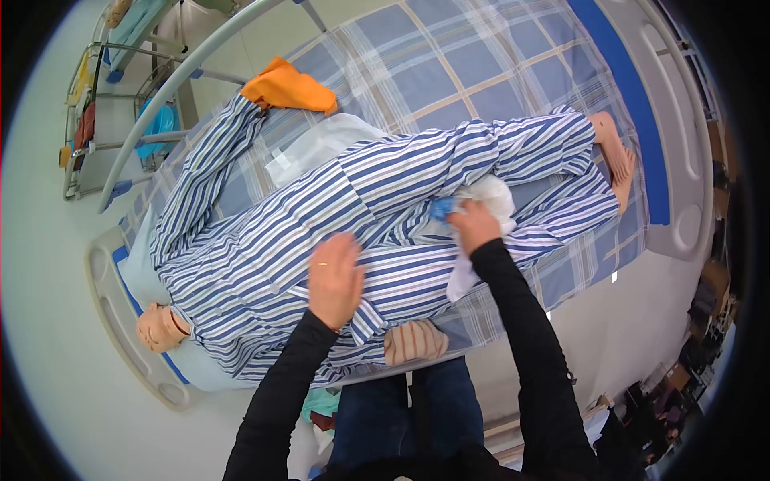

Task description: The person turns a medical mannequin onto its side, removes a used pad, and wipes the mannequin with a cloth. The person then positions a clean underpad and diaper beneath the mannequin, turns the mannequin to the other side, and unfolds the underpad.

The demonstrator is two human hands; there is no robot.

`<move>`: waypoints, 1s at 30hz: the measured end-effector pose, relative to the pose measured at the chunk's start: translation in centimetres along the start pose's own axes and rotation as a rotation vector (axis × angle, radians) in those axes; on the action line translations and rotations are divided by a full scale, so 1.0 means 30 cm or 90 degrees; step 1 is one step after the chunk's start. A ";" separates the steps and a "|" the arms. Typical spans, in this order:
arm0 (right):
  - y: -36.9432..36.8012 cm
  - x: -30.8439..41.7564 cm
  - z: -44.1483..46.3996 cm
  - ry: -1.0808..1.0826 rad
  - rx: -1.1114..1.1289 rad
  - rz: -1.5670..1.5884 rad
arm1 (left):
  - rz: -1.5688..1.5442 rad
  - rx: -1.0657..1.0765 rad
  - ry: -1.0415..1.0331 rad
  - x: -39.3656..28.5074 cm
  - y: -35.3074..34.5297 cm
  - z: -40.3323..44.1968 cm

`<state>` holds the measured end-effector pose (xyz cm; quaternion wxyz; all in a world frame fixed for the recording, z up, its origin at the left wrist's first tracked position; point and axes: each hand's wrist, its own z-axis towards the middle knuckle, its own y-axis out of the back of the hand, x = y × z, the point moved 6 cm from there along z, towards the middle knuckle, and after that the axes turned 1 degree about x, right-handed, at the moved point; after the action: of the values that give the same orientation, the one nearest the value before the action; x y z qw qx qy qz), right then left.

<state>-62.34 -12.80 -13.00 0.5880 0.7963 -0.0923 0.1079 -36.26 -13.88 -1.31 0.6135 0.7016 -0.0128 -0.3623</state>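
Observation:
A manikin in blue-and-white striped pyjamas [261,244] lies on its back on the bed, its head [160,327] at the left. My left hand [335,280], slightly blurred, is over its waist with fingers stretched out and nothing in them. Between the manikin's legs, my right hand [477,226] has its fingers closed on a crumpled blue-and-white bundle [491,196], whose exact kind I cannot make out. White material [462,279] hangs over the near thigh below my right wrist. Beside the far hip lies a white pad [321,148], partly under the body.
An orange mitt [290,86] covers the manikin's far hand; a striped beige one [415,342] is on the near hand. A raised rail [152,120] runs along the far side. The footboard [682,160] stands at the right. Beyond the rail is a wire cart [88,148].

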 end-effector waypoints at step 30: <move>0.106 -0.031 0.023 -0.209 -0.108 0.198 | 0.092 0.327 -0.429 -0.060 -0.236 0.227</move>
<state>-64.05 -14.38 -10.54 0.6062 0.7271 -0.3172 0.0579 -44.18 -17.11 -6.48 0.4039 0.6713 -0.3517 -0.5123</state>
